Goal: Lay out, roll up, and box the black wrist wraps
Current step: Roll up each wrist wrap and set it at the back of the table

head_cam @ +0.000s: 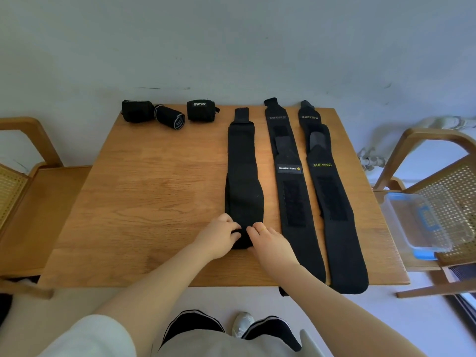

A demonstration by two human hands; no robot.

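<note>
Three long black wrist wraps lie flat on the wooden table (144, 191), running from the near edge toward the wall. The left plain wrap (242, 171) has its near end rolled a little; my left hand (219, 237) and my right hand (269, 242) both pinch that rolled end. A labelled middle wrap (291, 191) lies to its right. The right wrap (332, 199) carries yellow lettering, and its near end hangs over the table edge. Three rolled wraps sit at the far left: one (136, 111), a striped one (171, 117) and a logo one (201, 110).
A clear plastic box with blue latches (422, 222) rests on the cane chair (453, 181) at the right. Another wooden chair (23, 181) stands at the left. A wall runs close behind the table.
</note>
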